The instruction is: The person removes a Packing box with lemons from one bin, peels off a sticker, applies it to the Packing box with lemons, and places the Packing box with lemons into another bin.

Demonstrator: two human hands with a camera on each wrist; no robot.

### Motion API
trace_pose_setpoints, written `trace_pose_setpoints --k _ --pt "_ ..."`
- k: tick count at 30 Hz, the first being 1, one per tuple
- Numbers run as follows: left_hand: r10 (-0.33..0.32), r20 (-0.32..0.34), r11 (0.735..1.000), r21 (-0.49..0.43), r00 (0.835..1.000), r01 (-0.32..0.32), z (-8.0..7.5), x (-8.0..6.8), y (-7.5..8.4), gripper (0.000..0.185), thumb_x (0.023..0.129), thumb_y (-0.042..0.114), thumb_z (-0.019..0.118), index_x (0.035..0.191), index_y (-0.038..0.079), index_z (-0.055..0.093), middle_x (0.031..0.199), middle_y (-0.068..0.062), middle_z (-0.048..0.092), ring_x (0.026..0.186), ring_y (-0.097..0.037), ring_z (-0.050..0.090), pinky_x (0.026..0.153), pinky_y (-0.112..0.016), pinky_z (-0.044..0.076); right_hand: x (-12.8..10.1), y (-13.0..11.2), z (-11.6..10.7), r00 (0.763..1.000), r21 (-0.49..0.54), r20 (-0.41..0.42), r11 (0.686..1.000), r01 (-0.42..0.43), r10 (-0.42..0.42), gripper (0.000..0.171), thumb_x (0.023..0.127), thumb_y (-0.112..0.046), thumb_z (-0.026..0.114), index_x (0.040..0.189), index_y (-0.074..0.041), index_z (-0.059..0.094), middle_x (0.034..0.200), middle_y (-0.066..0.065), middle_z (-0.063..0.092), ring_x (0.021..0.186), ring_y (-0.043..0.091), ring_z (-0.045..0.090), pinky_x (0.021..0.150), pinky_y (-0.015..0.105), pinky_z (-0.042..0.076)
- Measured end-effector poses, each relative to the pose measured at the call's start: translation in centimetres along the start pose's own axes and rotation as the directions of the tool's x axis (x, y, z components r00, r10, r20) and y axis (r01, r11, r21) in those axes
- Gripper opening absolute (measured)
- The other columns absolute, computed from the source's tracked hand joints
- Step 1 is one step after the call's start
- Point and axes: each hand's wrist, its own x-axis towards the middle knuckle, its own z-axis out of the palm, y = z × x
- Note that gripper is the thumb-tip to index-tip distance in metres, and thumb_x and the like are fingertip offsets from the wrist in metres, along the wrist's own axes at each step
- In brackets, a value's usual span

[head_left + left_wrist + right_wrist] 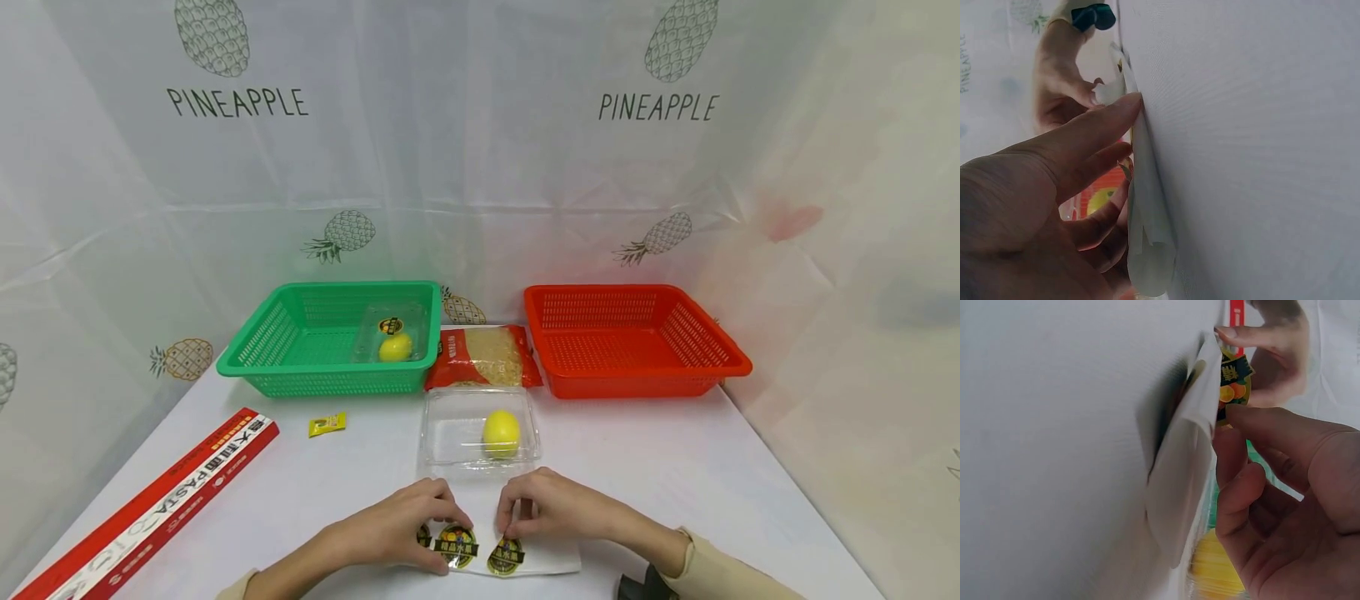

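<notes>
My right hand [551, 507] pinches the edge of a round black-and-gold fruit sticker [506, 557] between thumb and index finger. In the right wrist view that sticker [1235, 384] stands up from its white backing sheet [1175, 481]. My left hand [408, 525] presses on the sheet with thumb and fingers spread around a second sticker [457, 546]; part of another shows beneath the fingers. In the left wrist view the sheet [1147, 244] curls up at one end. Just beyond my hands is a clear plastic box [450, 429] holding a yellow lemon [501, 433].
At the back left, a green basket [337, 383] holds a stickered clear box with a lemon [395, 347]. A red basket [637, 385] stands back right, with a pasta bag [487, 357] between them. A red-and-white pasta box [157, 500] and small yellow packet [327, 425] lie left.
</notes>
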Motion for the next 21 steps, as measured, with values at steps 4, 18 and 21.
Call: trace_pose_setpoints --k 4,18,21 --pt "-0.006 0.001 1.000 0.000 1.000 0.006 -0.1 0.0 0.1 0.043 0.076 0.038 0.083 0.116 0.033 0.069 0.098 0.017 0.053 0.093 0.004 0.047 0.078 -0.014 0.043 -0.1 0.0 -0.2 1.000 0.020 0.004 1.000 -0.007 0.007 0.007 0.091 -0.014 0.069 0.094 -0.020 0.071 0.085 -0.015 0.070 0.073 -0.008 0.057 0.069 0.014 0.054" --pt "-0.046 0.024 0.999 -0.017 0.999 0.047 -0.1 0.1 0.1 0.044 0.075 0.039 0.083 0.117 0.035 0.069 0.099 0.019 0.053 0.093 0.004 0.047 0.079 -0.015 0.043 -1.2 -0.5 -2.2 0.999 0.060 -0.040 0.998 0.006 -0.004 0.002 0.091 -0.023 0.071 0.092 -0.024 0.070 0.084 -0.015 0.070 0.073 -0.006 0.056 0.063 0.016 0.051" --pt "-0.047 0.028 0.999 -0.017 0.999 0.047 -0.2 0.1 0.1 0.044 0.075 0.040 0.083 0.117 0.036 0.068 0.100 0.019 0.054 0.094 0.004 0.048 0.080 -0.015 0.044 -1.4 -0.7 -3.2 0.997 0.080 -0.075 0.997 0.016 -0.010 0.004 0.090 -0.021 0.072 0.092 -0.024 0.071 0.083 -0.011 0.071 0.073 -0.004 0.057 0.061 0.017 0.051"
